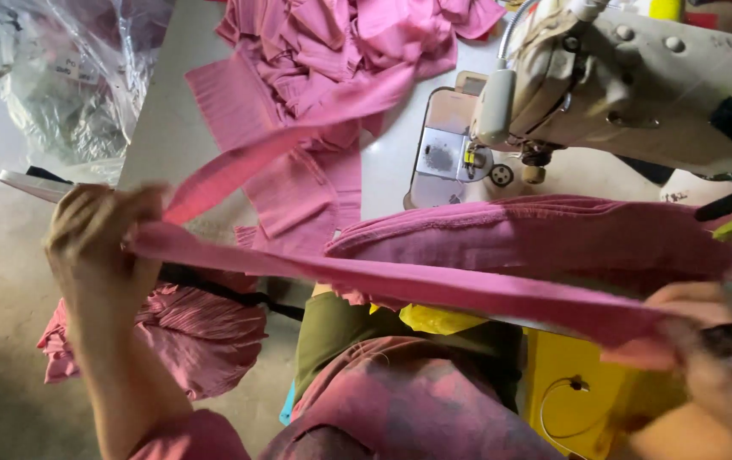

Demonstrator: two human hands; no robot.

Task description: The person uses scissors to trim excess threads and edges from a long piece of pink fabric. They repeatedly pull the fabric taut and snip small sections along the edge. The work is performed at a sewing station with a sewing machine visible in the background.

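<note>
Table [170,119] white, sewing machine [639,77] on it; left hand [97,243], right hand [715,341] grasp pink strip [417,285].

The right hand [707,349] is motion-blurred (fingers indistinct), and the sewing machine [639,77] runs off-frame.

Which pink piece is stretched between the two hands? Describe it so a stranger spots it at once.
Start at the cream sewing machine on the white table. In front of it, a long narrow pink strip runs taut from the left hand to the right hand. Unlike the heaped pink pieces behind, it is one straight, folded band.
</note>
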